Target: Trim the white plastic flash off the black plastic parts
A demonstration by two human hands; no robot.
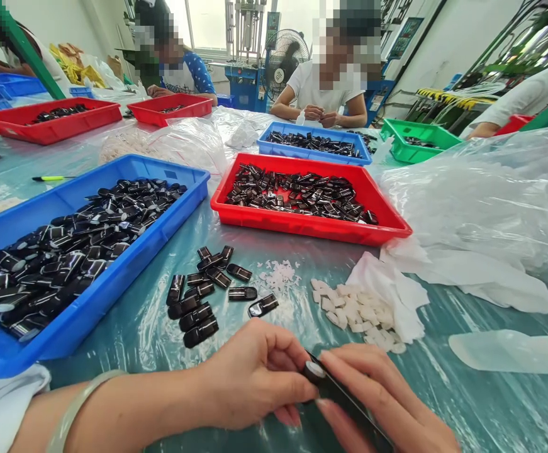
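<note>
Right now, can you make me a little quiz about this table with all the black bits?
1. True or false: both hands hold one black piece.
2. Which tray is nearest the left hand? A green, B blue, C yellow.
3. What lies just beyond the right hand, beside the white cloth?

Key:
1. True.
2. B, the blue tray full of black pieces.
3. A pile of small white pads.

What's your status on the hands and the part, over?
Left hand and right hand both pinching one glossy black oblong plastic piece. Loose black pieces ahead, not obstructing.
</note>
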